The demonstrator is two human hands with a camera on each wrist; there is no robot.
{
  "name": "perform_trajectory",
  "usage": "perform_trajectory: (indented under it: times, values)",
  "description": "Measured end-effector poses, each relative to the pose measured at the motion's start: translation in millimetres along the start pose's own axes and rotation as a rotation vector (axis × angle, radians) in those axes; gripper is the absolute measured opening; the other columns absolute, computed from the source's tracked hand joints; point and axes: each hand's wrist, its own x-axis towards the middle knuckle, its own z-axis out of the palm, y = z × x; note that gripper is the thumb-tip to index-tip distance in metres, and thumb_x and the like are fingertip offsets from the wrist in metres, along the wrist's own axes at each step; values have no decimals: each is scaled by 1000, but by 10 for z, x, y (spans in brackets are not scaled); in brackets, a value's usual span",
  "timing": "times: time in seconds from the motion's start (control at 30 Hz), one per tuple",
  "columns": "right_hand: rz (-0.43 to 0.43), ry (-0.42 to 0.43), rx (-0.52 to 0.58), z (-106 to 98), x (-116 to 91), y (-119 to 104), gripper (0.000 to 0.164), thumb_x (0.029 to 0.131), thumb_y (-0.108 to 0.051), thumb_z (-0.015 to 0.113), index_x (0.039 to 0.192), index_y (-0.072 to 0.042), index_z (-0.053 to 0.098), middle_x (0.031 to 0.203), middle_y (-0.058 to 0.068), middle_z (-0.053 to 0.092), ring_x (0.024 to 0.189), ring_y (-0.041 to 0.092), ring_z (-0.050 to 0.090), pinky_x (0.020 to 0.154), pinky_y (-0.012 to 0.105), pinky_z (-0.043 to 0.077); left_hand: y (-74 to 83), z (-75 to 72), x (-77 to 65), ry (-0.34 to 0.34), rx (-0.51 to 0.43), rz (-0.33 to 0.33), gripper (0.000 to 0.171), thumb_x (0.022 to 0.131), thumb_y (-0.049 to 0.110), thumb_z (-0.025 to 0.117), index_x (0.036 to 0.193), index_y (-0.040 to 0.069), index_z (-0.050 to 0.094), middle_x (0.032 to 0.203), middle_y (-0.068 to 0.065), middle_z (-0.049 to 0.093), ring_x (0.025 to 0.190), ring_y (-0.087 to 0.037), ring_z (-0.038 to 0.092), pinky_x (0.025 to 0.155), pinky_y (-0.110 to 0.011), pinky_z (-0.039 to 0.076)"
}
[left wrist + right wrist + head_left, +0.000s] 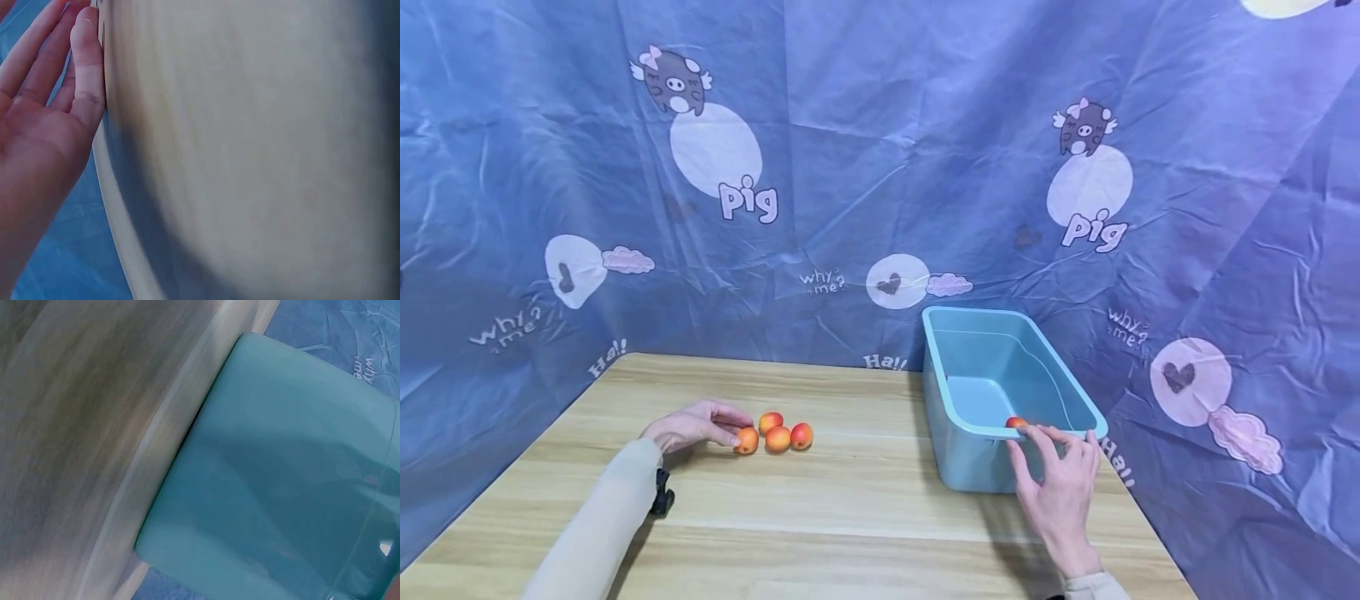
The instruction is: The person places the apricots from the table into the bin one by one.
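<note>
Wrinkled blue cloth, printed with pigs and lettering, behind and beside light wood-grain table.

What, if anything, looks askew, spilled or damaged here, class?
Nothing stands out. The blue plastic bin stands upright on the wood-grain table, four orange-red fruits are clustered by the left hand, and no spill or damage shows. The printed backdrop is creased, but that seems ordinary for hanging cloth.

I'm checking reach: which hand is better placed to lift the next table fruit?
Left hand, likely: it's beside the fruits, while the right hand is at the blue bin.
</note>
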Motion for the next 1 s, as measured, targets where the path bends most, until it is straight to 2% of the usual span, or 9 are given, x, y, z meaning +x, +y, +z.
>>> perform_trajectory:
  times: [0.17, 0.23, 0.37, 0.43, 0.6, 0.77, 1.0]
  values:
    - [0, 5, 1, 0, -10, -2, 46, 94, -48, 59, 100, -4, 72, 101, 22, 59, 88, 41, 44, 110, 68, 19, 23, -4, 23, -45, -32, -17, 65, 82, 6, 76, 139, -7, 47, 140, -22, 54, 115, -17, 59, 96, -26, 47]
    - [0, 7, 3, 1, -13, 0, 46, 94, -48, 59, 100, -4, 72, 101, 22, 59, 89, 41, 44, 109, 69, 19, 33, 3, 28, -48, -34, -28, 65, 81, 6, 76, 138, -6, 48, 140, -21, 54, 115, -16, 59, 96, -26, 46]
    - [-1, 7, 7, 3, -19, 5, 46, 94, -48, 59, 101, -4, 72, 102, 22, 60, 90, 41, 44, 109, 69, 19, 52, 37, 31, -20, 32, -28, 61, 80, 9, 78, 134, -4, 54, 134, -18, 60, 112, -16, 59, 94, -26, 46]
    - [-1, 7, 8, 0, -22, 7, 47, 94, -49, 59, 100, -4, 71, 102, 22, 60, 90, 41, 44, 109, 69, 19, 63, 61, 40, -25, 19, -40, 58, 80, 9, 78, 133, -3, 56, 132, -15, 62, 111, -17, 59, 93, -28, 48]
    - [0, 11, 2, -10, -22, 15, 47, 94, -49, 59, 100, -4, 71, 101, 23, 59, 89, 41, 44, 110, 67, 19, 63, 97, 102, -101, -89, -51, 53, 82, 3, 74, 132, -2, 57, 129, -10, 64, 109, -18, 60, 89, -33, 52]
    - [1, 13, 1, -4, -7, 23, 46, 94, -48, 59, 100, -4, 71, 101, 23, 59, 89, 41, 44, 110, 67, 19, 32, 72, 156, -163, -112, -13, 51, 83, 1, 71, 132, -4, 56, 129, -13, 65, 106, -18, 61, 86, -33, 53]
    - [-2, 10, 16, 35, -15, 21, 46, 94, -48, 60, 100, -5, 72, 101, 22, 60, 90, 41, 45, 109, 68, 19, 17, 48, 121, -148, -89, -18, 47, 84, 1, 71, 129, -3, 58, 127, -15, 65, 105, -18, 62, 87, -34, 54]
